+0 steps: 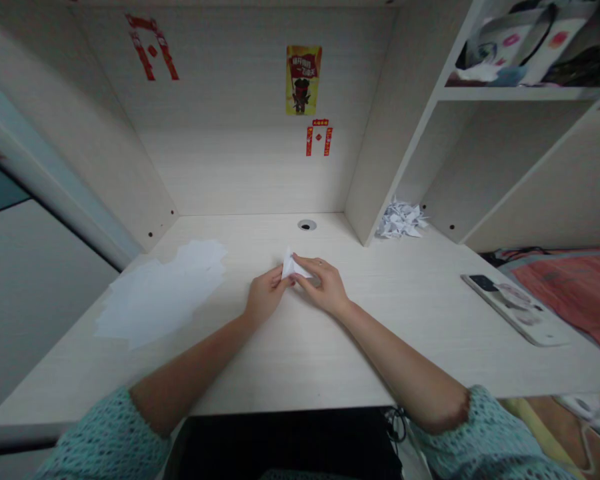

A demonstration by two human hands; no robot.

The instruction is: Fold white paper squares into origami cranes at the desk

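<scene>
The left hand (266,295) and right hand (325,287) pinch a small folded white paper piece (291,265) between them, over the pale wood-grain tabletop (380,313); uneven pressure could misplace a crease, and a slip could drop it toward the loose white paper sheets (165,290).

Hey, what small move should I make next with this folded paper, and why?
Probably run your right hand along the fold, pressing it against the desk. The folded white paper is pinched between both hands, with your left hand steadying its pointed end, and the fold seems loose rather than sharply creased.
</scene>
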